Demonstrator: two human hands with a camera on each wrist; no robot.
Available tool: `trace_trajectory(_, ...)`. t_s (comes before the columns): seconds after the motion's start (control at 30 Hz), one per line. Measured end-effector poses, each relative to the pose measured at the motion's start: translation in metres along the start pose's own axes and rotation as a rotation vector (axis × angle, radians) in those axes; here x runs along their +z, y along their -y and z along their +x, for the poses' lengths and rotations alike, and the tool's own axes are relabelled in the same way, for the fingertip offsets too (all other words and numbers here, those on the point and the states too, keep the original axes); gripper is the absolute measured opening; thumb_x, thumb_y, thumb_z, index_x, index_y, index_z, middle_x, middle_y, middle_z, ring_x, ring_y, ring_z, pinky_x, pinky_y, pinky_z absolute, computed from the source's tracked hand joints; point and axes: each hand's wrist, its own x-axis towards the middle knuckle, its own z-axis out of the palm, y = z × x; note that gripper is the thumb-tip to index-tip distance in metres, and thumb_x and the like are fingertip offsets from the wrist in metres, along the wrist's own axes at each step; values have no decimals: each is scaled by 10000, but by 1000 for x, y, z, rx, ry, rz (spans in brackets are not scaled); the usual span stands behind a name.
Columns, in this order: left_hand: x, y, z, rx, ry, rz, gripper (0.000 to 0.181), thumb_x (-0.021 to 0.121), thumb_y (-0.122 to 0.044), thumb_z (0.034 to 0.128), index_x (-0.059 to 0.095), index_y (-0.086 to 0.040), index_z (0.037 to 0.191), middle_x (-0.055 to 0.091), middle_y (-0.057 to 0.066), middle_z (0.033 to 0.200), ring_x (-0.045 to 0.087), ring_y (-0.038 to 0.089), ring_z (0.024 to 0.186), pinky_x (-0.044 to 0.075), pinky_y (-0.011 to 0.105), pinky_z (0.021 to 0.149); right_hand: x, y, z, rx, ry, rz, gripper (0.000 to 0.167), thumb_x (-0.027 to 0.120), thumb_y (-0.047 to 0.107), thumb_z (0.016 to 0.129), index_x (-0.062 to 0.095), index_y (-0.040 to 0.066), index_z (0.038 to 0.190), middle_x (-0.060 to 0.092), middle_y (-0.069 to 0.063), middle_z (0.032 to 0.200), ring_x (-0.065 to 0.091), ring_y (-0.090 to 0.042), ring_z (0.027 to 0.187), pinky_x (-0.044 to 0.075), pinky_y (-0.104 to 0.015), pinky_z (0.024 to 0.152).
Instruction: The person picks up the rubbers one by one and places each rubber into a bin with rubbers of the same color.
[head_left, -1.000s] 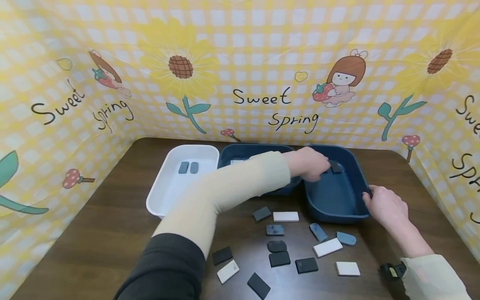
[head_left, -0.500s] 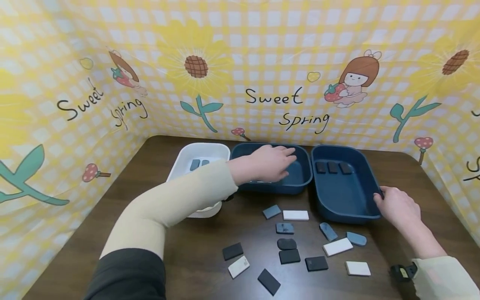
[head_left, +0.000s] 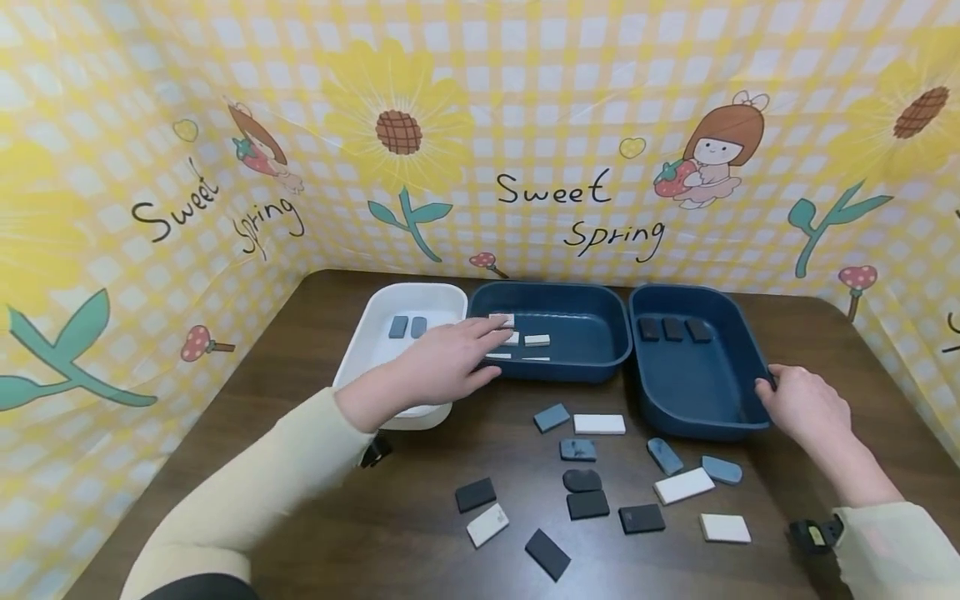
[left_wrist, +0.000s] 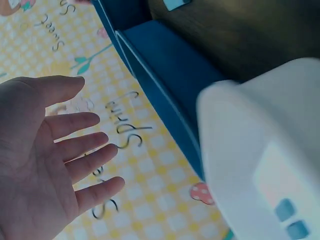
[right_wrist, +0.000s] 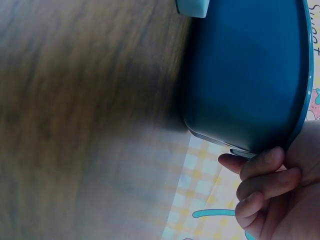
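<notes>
My left hand (head_left: 450, 358) hangs, fingers spread and holding nothing, above the white bin (head_left: 352, 350) and the left end of the middle blue bin (head_left: 592, 369). The left wrist view shows its palm and straight fingers (left_wrist: 55, 150). My right hand (head_left: 806, 408) grips the right edge of the right blue bin (head_left: 693, 429); in the right wrist view its curled fingers (right_wrist: 267, 182) meet that bin's end (right_wrist: 245, 135). Three dark blocks (head_left: 672, 330) lie in the right bin, several white blocks (head_left: 537, 340) in the middle one, two grey-blue blocks (head_left: 398, 327) in the white one.
In front of the bins, loose blocks lie on the brown table (head_left: 300, 467): black ones (head_left: 588, 505), white ones (head_left: 599, 424) and grey-blue ones (head_left: 722, 469). A yellow checked cloth (head_left: 555, 100) stands behind and beside the table.
My left hand has moved left from the right blue bin, across the middle bin, to near the white bin. My right hand has stayed on the right bin's edge. The head view has shifted slightly.
</notes>
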Motion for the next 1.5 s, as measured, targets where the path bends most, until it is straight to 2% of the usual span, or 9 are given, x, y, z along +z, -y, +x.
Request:
trace_trajectory(0.17, 15, 7, -19, -62, -40, -86, 549, 589, -339, 971, 463, -85, 1441, 407, 113, 1493, 434, 254, 1324, 394, 411, 1032, -2, -1, 2, -2, 6, -10, 475, 511, 192, 968, 465, -193, 1242, 461, -438, 1208, 526, -527, 927, 447, -566, 648)
trace_trajectory(0.27, 23, 6, -29, -50, -52, -120, 526, 596, -330, 967, 489, -89, 1423, 425, 108, 1481, 445, 242, 1315, 395, 403, 1031, -1, -1, 2, -5, 11, -16, 475, 512, 194, 968, 464, -189, 1243, 460, -437, 1211, 518, -541, 953, 444, -585, 665)
trace_trajectory(0.4, 32, -3, -42, 57, -32, -166, 477, 632, -239, 948, 526, -99, 1392, 449, 102, 1464, 474, 229, 1291, 404, 394, 1023, 0, -2, 1, -6, 10, -15, 473, 515, 193, 967, 465, -189, 1241, 461, -436, 1210, 516, -548, 962, 443, -591, 670)
trace_trajectory(0.57, 44, -18, -59, 206, 88, -255, 502, 657, -47, 883, 553, -140, 1365, 464, 56, 1457, 466, 180, 1295, 403, 352, 1022, 0, -1, 0, -9, 11, -8, 471, 510, 189, 968, 465, -193, 1241, 464, -437, 1206, 517, -550, 961, 445, -580, 662)
trace_trajectory(0.7, 56, -25, -68, 256, 169, -295, 550, 655, 17, 851, 551, -144, 1366, 472, 35, 1450, 451, 161, 1307, 391, 328, 1031, 0, -1, 0, -7, -3, -1, 462, 511, 182, 967, 468, -190, 1237, 465, -437, 1205, 519, -547, 952, 445, -572, 650)
trace_trajectory(0.87, 68, -29, -73, 283, 250, -324, 614, 657, 76, 806, 546, -136, 1372, 469, 20, 1452, 442, 143, 1311, 388, 311, 1030, -1, 0, 1, -7, -5, -2, 462, 513, 182, 967, 467, -190, 1237, 465, -437, 1204, 520, -541, 942, 447, -569, 648)
trace_trajectory(1.03, 76, -30, -73, 301, 288, -325, 640, 647, 114, 783, 569, -161, 1356, 476, -1, 1445, 448, 119, 1296, 405, 288, 1009, 1, 0, 0, -3, 3, -5, 465, 514, 182, 966, 467, -194, 1237, 462, -438, 1208, 516, -548, 960, 448, -575, 654)
trace_trajectory(1.3, 81, -32, -70, 318, 266, -223, 572, 700, 61, 789, 612, -175, 1303, 540, -24, 1345, 504, 101, 1204, 430, 244, 959, 2, 0, -1, -1, -10, 1, 456, 514, 178, 968, 473, -191, 1232, 470, -433, 1203, 529, -529, 938, 455, -558, 643)
trace_trajectory(1.5, 83, -29, -68, 312, 241, -214, 492, 717, 20, 804, 639, -144, 1262, 575, -37, 1239, 539, 56, 1114, 437, 207, 925, 2, 1, 0, 1, -22, -3, 454, 519, 178, 968, 479, -192, 1228, 476, -429, 1203, 532, -524, 941, 459, -553, 640)
